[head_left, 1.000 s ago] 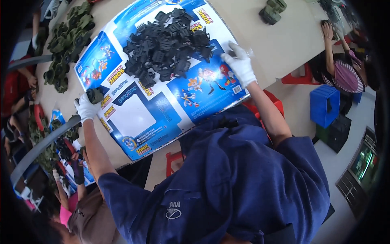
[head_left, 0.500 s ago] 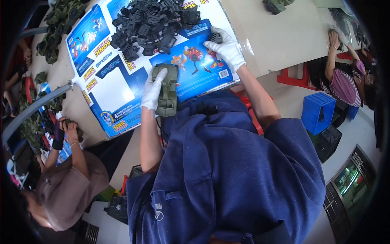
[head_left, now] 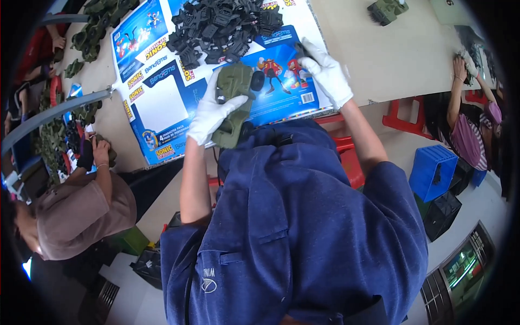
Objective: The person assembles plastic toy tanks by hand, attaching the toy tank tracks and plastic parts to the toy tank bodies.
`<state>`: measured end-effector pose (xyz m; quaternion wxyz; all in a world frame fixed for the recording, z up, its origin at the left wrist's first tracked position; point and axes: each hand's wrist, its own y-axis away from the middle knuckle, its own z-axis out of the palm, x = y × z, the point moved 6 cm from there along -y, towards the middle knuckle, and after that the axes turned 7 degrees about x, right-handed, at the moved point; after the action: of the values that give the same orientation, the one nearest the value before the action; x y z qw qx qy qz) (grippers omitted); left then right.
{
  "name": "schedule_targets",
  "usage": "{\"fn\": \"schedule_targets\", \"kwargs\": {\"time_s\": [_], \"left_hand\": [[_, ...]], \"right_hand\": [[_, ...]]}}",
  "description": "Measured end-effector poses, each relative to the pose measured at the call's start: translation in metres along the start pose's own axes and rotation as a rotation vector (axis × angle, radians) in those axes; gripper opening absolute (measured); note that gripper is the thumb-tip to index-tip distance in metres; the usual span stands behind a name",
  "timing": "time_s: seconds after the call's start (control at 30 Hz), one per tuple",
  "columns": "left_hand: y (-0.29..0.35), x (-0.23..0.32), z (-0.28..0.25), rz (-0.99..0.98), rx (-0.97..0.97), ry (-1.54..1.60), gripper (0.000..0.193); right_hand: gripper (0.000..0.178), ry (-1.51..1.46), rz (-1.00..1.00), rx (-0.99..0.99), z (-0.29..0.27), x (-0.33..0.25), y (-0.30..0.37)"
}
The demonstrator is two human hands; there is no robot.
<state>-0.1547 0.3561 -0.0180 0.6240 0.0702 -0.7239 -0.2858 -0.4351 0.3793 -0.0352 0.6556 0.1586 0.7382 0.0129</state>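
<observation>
Turned since the earlier frame: green toy vehicle (head_left: pixel 230 81), now rolled to show a black wheel (head_left: pixel 257 81) on its right side. Head view: left hand (head_left: pixel 210 116) has fingers wrapped around the vehicle, thumb across its body, above the near edge of the printed sheet (head_left: pixel 162 103). Right hand (head_left: pixel 331 78), well apart, pinches a small black part (head_left: pixel 299 50), thumb and fingers nearly closed; its shape is mostly hidden. State of work: wheel already on; black part apart from the vehicle; many more left loose in the black pile (head_left: pixel 222 30) beyond.
</observation>
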Motion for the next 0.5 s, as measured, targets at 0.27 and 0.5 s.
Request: {"fn": "schedule_targets", "kwargs": {"time_s": [0.27,0.5], "left_hand": [[0.039,0.071,0.038,0.057,-0.19,0.067,0.083],[0.037,0.063,0.039,0.041,-0.16,0.006,0.081]], "right_hand": [[0.06,-0.736,0.062,-0.504,0.057,-0.041,0.011],[0.072,-0.603,0.029,-0.541,0.051,-0.046,0.014]]}}
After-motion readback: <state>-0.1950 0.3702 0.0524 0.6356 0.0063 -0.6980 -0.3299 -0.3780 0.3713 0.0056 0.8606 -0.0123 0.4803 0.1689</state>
